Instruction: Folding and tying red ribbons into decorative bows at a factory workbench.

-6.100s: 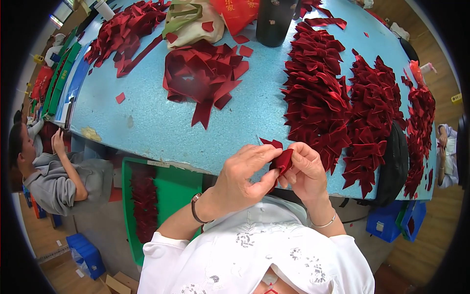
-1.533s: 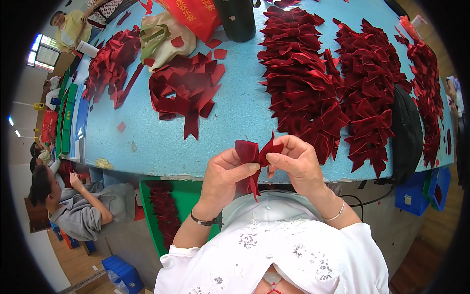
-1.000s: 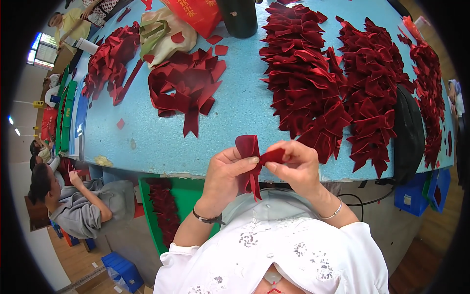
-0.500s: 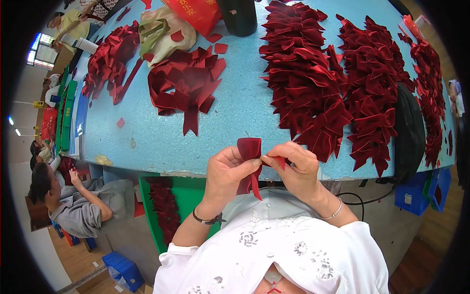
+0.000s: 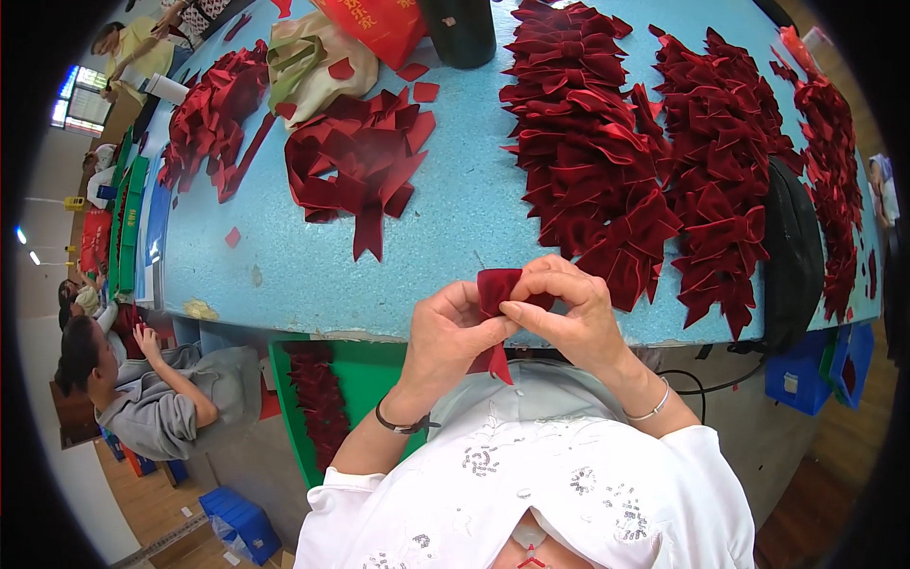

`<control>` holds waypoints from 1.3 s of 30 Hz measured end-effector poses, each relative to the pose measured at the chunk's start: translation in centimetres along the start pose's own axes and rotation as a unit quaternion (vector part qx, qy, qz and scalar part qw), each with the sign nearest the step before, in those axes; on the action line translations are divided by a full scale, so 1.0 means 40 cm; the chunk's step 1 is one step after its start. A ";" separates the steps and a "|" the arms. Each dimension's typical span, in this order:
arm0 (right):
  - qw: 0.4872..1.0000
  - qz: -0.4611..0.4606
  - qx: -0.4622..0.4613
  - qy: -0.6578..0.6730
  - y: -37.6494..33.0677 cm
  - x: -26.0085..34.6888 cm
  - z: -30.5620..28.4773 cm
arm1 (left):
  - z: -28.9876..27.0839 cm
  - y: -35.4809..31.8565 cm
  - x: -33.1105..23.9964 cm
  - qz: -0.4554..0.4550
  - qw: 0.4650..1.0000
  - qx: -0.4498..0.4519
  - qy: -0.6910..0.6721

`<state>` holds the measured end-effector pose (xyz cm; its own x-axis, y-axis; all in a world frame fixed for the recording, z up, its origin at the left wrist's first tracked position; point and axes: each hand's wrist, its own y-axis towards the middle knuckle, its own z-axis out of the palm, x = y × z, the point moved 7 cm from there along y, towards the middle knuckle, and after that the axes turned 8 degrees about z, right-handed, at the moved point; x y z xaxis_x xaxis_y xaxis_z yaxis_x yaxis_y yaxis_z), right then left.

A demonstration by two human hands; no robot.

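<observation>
Close to the table's front edge, I hold a dark red velvet ribbon (image 5: 496, 284) folded into an upright loop, with a tail hanging below my fingers. My left hand (image 5: 453, 327) grips the loop's left side between thumb and fingers. Thumb and fingertips of my right hand (image 5: 567, 308) pinch its right side at mid-height, where a bit of red ribbon shows behind the fingers. The two thumbs nearly meet, and the fold between them is partly hidden. Just beyond on the left lies a heap of cut red ribbon pieces (image 5: 358, 175). Finished-looking bows (image 5: 578, 123) are stacked in rows toward the right.
Another ribbon heap (image 5: 216, 114) and a cream cloth bag (image 5: 318, 71) lie far left. A dark cylinder (image 5: 459, 33) stands at the back. A black bag (image 5: 794, 251) hangs at the right edge. Below the table sits a green crate (image 5: 294, 417). A co-worker (image 5: 171, 379) sits at left.
My right hand has moved left and closer over the ribbon, its fingers now against the loop. The loop has shifted slightly right and turned. Heaps and bows stay put.
</observation>
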<state>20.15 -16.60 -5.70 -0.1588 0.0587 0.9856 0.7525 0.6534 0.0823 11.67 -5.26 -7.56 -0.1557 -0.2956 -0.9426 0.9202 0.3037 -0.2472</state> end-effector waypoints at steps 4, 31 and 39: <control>0.994 0.093 0.023 0.052 -0.001 -0.024 -0.005 | 0.005 -0.001 0.001 -0.001 0.999 0.032 -0.019; 0.990 0.120 0.027 0.072 -0.003 -0.008 0.005 | 0.001 -0.008 0.012 0.008 0.998 0.021 -0.063; 0.995 0.076 0.030 0.059 -0.005 -0.005 0.006 | 0.001 -0.006 0.010 0.013 1.000 0.012 -0.016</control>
<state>19.87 -16.56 -5.94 0.0324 0.0730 0.9968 0.7216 0.6884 -0.0739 11.41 -5.50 -7.88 -0.1198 -0.3159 -0.9412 0.9321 0.2906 -0.2162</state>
